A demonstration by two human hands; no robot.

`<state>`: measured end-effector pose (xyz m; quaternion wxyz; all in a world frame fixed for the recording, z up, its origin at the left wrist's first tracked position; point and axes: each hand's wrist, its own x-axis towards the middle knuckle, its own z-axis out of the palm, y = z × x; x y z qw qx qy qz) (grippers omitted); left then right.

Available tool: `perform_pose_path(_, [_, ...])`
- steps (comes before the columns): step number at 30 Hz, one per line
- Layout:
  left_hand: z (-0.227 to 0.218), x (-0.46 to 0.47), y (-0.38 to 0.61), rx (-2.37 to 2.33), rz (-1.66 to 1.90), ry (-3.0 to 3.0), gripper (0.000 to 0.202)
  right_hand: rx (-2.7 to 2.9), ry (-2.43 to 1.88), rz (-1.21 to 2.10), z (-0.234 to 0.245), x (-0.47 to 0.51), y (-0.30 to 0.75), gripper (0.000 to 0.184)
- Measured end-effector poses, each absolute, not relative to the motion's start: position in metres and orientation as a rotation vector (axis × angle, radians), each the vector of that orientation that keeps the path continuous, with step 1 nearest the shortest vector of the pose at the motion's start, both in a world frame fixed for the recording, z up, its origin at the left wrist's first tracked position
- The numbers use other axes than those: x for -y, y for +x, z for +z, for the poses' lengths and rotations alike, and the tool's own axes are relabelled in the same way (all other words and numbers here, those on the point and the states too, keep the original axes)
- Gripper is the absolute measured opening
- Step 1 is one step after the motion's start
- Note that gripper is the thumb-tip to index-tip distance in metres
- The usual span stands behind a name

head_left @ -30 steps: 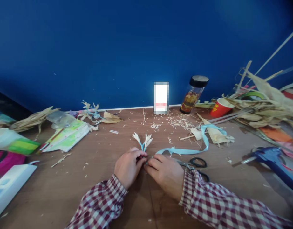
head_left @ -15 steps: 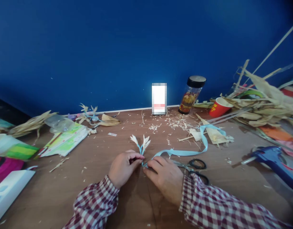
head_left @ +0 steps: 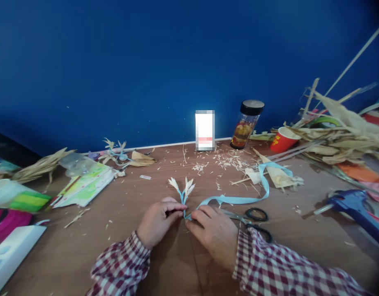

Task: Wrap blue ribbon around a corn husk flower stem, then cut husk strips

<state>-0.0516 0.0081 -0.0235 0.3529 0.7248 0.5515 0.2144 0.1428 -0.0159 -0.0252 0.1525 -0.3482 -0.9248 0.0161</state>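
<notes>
My left hand [head_left: 157, 222] pinches the stem of a small husk flower sprig [head_left: 182, 188], two pale blooms wrapped in light blue. My right hand [head_left: 212, 231] is closed on the near end of a light blue ribbon [head_left: 239, 199], right beside the stem. The ribbon trails right across the wooden table [head_left: 115, 246] toward a husk piece [head_left: 277, 174]. Both hands rest low on the table, fingertips almost touching.
Black-handled scissors [head_left: 254, 222] lie just right of my right hand. A blue glue gun [head_left: 356, 209] sits at far right. Dried husks [head_left: 337, 135], a red cup [head_left: 283, 139] and a jar [head_left: 246, 125] stand at the back. Paper packs [head_left: 84, 183] lie left.
Both hands have drifted slightly left and toward me with the sprig and ribbon; the grip looks the same.
</notes>
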Motion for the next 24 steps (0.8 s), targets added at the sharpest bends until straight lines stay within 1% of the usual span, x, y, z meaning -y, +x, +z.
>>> perform_pose_path(6, [-0.0239,-0.0055,-0.0467,-1.481,0.543,1.919,0.022,2.638,-0.995,0.027,-0.0255,0.0171,0.1421,0.021])
perform_pose_path(10, [-0.022,-0.0034,-0.0433,-1.549,0.533,1.939,0.023,2.613,-1.003,-0.006,-0.0283,0.0188,0.1406,0.019])
perform_pose_path(17, [-0.019,-0.0047,-0.0477,-1.46,0.541,1.929,0.026,2.648,-1.013,-0.014,-0.0272,0.0195,0.1404,0.019])
perform_pose_path(24, [-0.0187,-0.0029,-0.0455,-1.511,0.505,1.919,0.025,2.636,-1.003,-0.018,-0.0254,0.0193,0.1406,0.019])
